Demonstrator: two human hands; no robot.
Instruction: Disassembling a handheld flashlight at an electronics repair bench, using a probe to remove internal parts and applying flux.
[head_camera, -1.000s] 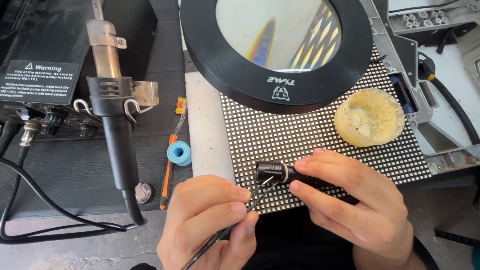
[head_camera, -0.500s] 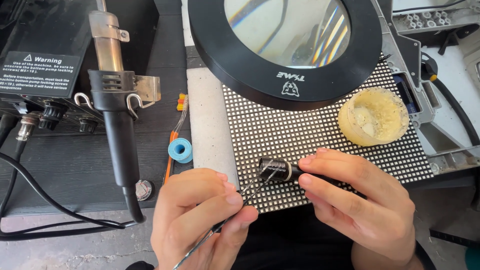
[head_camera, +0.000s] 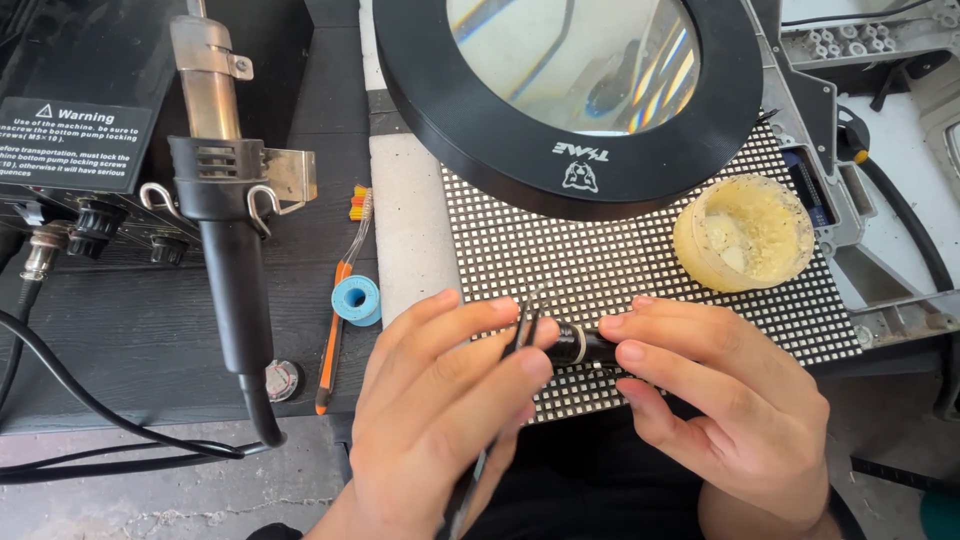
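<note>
Nearest the camera, the left hand grips a pair of slim black tweezers between thumb and fingers, their shaft running down past the palm and their tips pointing away, up toward the LED matrix panel. Just right of those tips, and touching or all but touching them, lies a small black cylinder with a silver band (what kind of part it is I cannot tell). The right hand pinches it from its right end, fingers closed on the body. The cylinder's long axis lies left to right across the panel's near edge, silver end toward the tweezers, so the tweezer tips meet it roughly crosswise. The two hands sit close together over that near edge, the left one nearer the banded end; both are clamped, one on the tool, one on the part.

Farther across the panel, toward its right side, stands a round yellowish tub of flux paste. Over the panel's far edge hangs a black ring magnifier lamp.

Left of the panel, on the dark bench, lie a blue spool of solder wire and a thin orange-handled brush; beyond them a hot-air handpiece hangs in its holder on a black rework station.
</note>
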